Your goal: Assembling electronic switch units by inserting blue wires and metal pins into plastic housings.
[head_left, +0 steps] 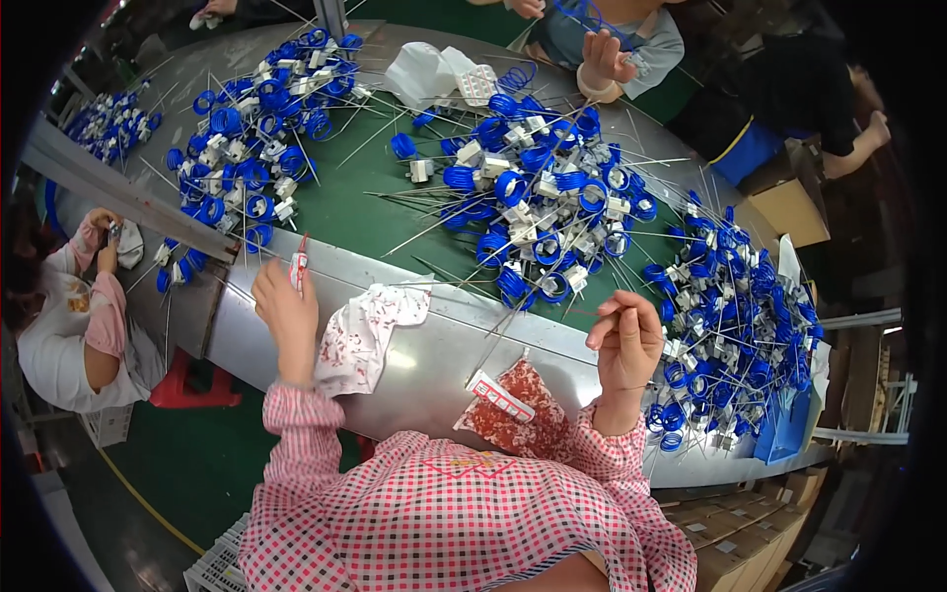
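Note:
My left hand [287,314] grips a small white-and-red tube [299,273] with a red tip pointing away from me. Over the metal edge of the table, my right hand [628,340] is raised with its fingers curled toward the thumb. A thin reddish line shows at its fingertips, too fine to make out. Between my hands lie a white cloth [367,335] with red stains and a red-smeared sheet [518,419]. A second white-and-red tube [501,396] rests on that sheet. Beyond is a heap of white blocks with blue coils and thin metal rods [538,192].
More heaps of the coiled parts lie at the left [242,148] and right [735,326]. A white plastic bag [422,74] sits at the back. Co-workers sit at the left and far side. Cardboard boxes [740,533] stand at the lower right, a red stool [192,383] at the left.

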A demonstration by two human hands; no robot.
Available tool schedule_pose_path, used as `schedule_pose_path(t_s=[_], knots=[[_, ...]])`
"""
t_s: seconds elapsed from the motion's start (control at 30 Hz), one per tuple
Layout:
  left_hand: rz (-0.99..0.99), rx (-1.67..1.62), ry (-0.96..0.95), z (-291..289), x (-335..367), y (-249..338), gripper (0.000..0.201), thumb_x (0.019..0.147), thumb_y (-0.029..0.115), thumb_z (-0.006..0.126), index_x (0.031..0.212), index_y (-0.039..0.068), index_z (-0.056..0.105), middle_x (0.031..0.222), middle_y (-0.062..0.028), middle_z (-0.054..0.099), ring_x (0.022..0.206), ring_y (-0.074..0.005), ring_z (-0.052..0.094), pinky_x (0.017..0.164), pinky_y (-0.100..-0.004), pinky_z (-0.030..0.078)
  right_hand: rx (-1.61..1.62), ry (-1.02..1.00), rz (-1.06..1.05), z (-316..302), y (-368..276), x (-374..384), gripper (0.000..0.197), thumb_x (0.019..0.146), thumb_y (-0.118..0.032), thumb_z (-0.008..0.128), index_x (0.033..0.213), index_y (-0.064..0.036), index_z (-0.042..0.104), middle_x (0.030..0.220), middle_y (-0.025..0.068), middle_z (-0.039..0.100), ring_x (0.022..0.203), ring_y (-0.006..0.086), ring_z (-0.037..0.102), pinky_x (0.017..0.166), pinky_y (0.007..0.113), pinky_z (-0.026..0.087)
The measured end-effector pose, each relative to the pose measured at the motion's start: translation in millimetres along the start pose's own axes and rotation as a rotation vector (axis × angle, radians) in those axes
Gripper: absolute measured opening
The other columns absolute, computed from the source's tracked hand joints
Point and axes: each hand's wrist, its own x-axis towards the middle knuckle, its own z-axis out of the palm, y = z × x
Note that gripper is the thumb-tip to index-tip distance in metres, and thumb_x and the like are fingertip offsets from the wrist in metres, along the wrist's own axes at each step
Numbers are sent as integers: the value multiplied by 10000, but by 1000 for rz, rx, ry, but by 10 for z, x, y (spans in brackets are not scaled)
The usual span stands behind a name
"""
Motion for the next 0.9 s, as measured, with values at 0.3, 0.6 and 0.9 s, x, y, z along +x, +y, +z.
schedule_pose_path(t_s=[0.3, 0.6, 0.9], knots=[[60, -39, -69, 382, -64, -154, 325, 786, 69, 534, 1078, -47, 452, 942, -179, 478, 866, -310, 477, 760, -366, 400, -77, 47, -110, -4, -267, 102, 262, 912, -95, 380, 1125, 49, 431, 818, 132, 544, 528, 120, 525, 483, 192, 451], [256, -933, -186, -1025, -334, 1175, 219, 789, 22, 547, 990, -20, 470, 854, -80, 480, 703, -132, 429, 634, -249, 386, -285, -336, -374, 500, -655, 251, 289, 913, -179, 388, 1117, 26, 387, 730, 177, 570, 502, 196, 556, 448, 269, 475], [716, -1284, -398, -1198, -157, 1919, 378, 629, 50, 703, 952, 40, 507, 711, -83, 513, 516, -174, 522, 432, -266, 400, -227, -548, -445, 585, -989, 429, 282, 933, -151, 294, 1154, 23, 322, 648, 132, 536, 379, 155, 487, 369, 239, 439]])
